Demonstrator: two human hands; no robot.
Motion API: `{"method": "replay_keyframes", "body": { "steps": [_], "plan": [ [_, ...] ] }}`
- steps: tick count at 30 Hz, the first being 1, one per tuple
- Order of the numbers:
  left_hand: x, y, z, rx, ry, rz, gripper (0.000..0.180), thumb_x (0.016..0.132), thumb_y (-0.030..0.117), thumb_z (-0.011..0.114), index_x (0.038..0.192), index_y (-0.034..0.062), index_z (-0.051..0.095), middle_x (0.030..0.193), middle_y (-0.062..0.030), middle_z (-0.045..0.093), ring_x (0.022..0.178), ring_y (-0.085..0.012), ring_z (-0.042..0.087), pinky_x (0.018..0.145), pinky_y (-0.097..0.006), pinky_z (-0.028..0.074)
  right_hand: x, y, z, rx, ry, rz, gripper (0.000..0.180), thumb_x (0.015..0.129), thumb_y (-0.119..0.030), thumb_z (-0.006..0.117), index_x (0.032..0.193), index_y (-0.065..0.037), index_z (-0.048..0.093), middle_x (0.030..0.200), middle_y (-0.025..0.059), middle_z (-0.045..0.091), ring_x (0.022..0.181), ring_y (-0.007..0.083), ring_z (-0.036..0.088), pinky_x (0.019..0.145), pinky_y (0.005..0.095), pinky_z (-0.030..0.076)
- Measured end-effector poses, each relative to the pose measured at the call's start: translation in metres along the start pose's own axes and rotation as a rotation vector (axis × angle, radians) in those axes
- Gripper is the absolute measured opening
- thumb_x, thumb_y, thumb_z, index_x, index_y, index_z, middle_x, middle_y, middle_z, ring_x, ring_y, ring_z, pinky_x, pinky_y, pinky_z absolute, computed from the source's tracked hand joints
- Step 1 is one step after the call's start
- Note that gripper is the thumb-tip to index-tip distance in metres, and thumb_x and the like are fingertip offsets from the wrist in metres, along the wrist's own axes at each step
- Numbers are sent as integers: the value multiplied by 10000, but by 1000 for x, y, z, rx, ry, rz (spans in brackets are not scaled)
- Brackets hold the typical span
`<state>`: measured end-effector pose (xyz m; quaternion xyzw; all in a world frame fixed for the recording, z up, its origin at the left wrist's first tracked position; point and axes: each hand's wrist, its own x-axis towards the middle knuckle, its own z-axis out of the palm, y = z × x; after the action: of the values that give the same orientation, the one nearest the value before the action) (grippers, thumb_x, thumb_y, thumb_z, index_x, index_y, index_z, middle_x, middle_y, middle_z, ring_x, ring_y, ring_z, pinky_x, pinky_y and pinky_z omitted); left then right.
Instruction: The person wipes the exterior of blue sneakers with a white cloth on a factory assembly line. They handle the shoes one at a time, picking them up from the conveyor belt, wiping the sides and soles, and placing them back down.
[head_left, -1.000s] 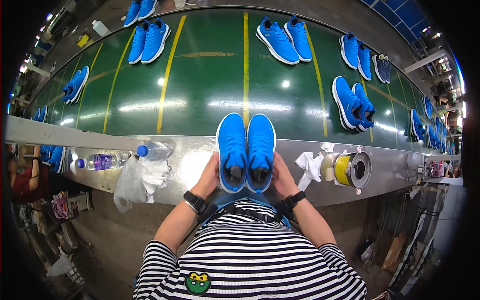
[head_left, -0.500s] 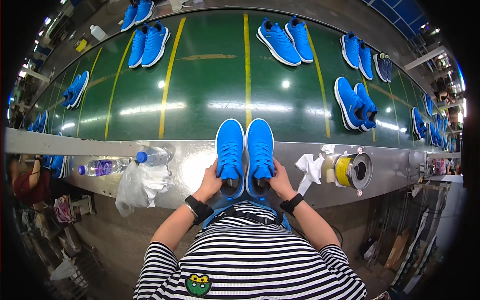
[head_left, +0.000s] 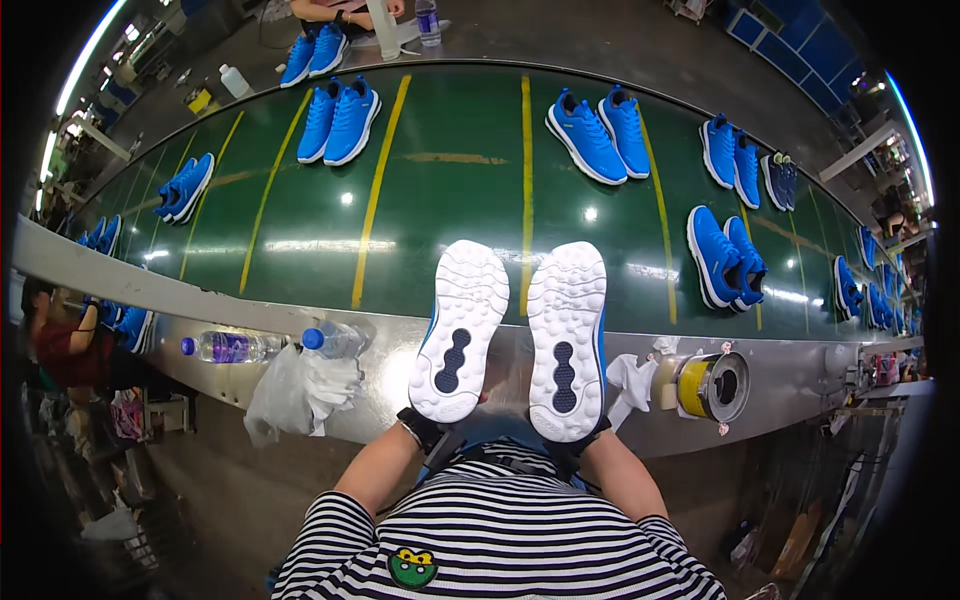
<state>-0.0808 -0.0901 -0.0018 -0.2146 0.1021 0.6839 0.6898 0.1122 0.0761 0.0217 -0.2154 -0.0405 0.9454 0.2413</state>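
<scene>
White, knobbly outsoles with a dark inset at the heel end face the camera on the left sneaker [head_left: 462, 295] and the right sneaker [head_left: 567, 300], with slivers of blue upper along their edges. The pair is held up side by side, a gap between, toes toward the green conveyor belt [head_left: 450, 205], heels over the steel ledge [head_left: 790, 385]. The left forearm [head_left: 380, 467], with a dark wristband [head_left: 424, 428], leads to the left sneaker, and the right forearm [head_left: 622, 478] to the right one. Left hand and right hand are hidden behind the soles; I cannot tell how their fingers close, though each seems to support one sneaker.

To present the soles well, I would grip each by its upper, fingers clear of the white rubber, and match the tilt; the left heel appears slightly farther forward than the right. The right side wants care, since crumpled white tissue [head_left: 632, 380] lies just beside that sneaker and a yellow-sided can [head_left: 693, 387] beyond it.
</scene>
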Motion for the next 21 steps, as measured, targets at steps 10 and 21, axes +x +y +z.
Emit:
{"method": "replay_keyframes", "body": {
  "steps": [10, 21],
  "plan": [
    [15, -19, -15, -130, -148, -18, 454, 872, 324, 401, 1154, -31, 389, 949, -116, 591, 842, -227, 598, 865, -422, 417, 1, 6, 23, 224, -28, -35, 395, 813, -29, 500, 1202, -45, 434, 1146, 90, 517, 1025, 187, 504, 883, 323, 428],
    [22, -4, -21, -64, -142, -15, 439, 857, 322, 431, 1164, 8, 421, 1083, -129, 556, 973, -254, 558, 903, -416, 398, -3, -2, 12, 131, -49, -7, 341, 805, -62, 538, 1142, -30, 501, 1060, 63, 573, 947, 162, 539, 840, 297, 438]
  ]
}}
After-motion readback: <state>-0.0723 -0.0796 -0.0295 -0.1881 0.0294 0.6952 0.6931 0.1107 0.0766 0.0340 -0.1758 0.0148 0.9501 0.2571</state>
